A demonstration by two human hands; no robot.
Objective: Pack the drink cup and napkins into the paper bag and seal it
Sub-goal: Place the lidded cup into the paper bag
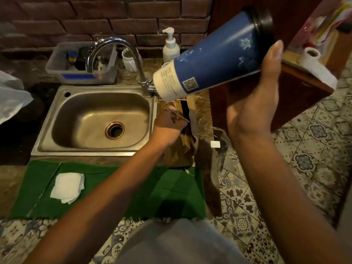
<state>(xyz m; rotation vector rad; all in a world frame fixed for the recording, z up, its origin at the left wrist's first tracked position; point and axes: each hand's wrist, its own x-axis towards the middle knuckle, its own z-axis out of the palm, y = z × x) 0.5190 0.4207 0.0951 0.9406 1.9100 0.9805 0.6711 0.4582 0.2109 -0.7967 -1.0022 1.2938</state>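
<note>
1. The right hand (261,100) held the tall blue paper drink cup with a black lid (213,56), fingers wrapped round its upper body; the cup was tilted, its pale base pointing down toward the bag's mouth.
2. The left hand (168,124) gripped the rim of the brown paper bag (181,149), which stood on the tabletop (203,103) just right of the steel sink (95,121), holding it open.
3. The stack of white folded napkins (67,187) lay on the green cloth (133,193), well apart from the bag, not yet packed.
4. The step in hand looked to be loading the cup. Next, the cup would need righting and lowering base-first into the opening while the left hand kept the mouth wide.
</note>
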